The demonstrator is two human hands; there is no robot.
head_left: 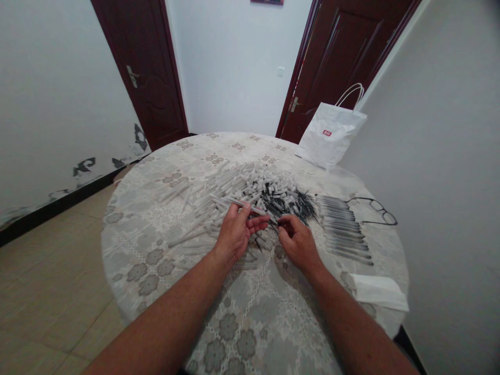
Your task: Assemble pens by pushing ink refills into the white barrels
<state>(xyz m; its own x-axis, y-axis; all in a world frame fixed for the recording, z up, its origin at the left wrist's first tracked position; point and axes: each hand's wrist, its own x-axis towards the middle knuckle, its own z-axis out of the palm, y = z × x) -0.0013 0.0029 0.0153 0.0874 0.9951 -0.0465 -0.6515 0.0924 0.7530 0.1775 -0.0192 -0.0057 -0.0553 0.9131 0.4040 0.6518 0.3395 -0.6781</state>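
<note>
A round table with a flowered cloth (250, 323) carries a heap of white pen barrels (222, 190) with small caps and dark refills (289, 203) beside them. My left hand (236, 232) holds one white barrel between thumb and fingers, palm turned inward. My right hand (297, 240) is closed in a pinch at the edge of the dark refills, close to the barrel's end; what it grips is too small to name. A row of finished pens (346, 229) lies to the right of my right hand.
Black glasses (375, 211) lie beside the pen row. A white paper bag (332, 135) stands at the table's far right against the wall. A folded white paper (377, 291) rests at the right edge. Two dark doors stand behind.
</note>
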